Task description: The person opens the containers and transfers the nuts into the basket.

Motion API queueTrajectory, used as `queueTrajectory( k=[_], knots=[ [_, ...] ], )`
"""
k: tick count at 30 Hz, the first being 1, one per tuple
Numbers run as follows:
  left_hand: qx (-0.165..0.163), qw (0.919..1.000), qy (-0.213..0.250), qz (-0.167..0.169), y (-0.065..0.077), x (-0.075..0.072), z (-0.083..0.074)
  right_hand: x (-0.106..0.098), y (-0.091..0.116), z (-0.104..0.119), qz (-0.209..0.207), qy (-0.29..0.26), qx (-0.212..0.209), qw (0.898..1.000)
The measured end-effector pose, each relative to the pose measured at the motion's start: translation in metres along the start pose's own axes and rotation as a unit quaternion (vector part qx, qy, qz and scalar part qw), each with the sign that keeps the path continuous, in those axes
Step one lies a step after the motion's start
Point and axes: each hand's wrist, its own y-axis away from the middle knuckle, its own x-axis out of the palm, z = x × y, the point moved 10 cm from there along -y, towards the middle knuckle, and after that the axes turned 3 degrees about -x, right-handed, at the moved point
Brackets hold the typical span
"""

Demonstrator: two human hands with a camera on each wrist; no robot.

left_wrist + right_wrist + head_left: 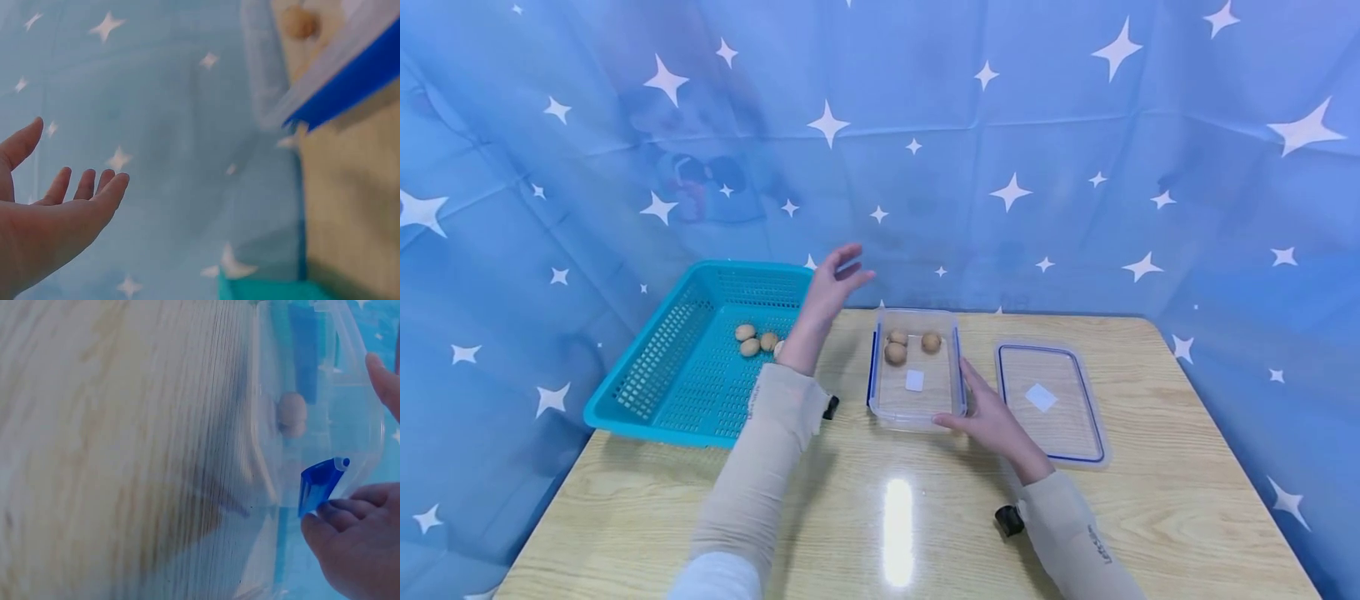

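The left hand is raised near the teal basket, fingers loosely spread. The right hand holds the near right corner of the clear container on the desk, fingers and thumb around it; three brown balls lie inside.

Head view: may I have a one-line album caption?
Left hand raised, empty; right hand at a clear box of round brown objects, turquoise basket on one side, lid on the other.
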Motion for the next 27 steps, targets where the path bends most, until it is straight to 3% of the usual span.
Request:
queueTrajectory(
  k=[4,8,20,27],
  knots=[
    [-0.009,0.9997,0.003,0.024,-0.001,0.030,0.021,-0.001,0.000,0.001,-0.002,-0.006,-0.002,1.000],
    [-0.025,0.9988,0.003,0.042,-0.002,0.051,0.044,-0.001,0.000,0.001,0.000,-0.010,0.000,1.000],
    [-0.084,0.9938,-0.003,0.072,0.001,0.089,0.096,-0.004,0.001,-0.001,-0.007,-0.012,-0.004,1.000],
    [-0.113,0.9856,-0.028,0.122,0.007,0.114,0.122,-0.003,0.004,-0.001,-0.009,-0.015,-0.001,1.000]
  ],
)
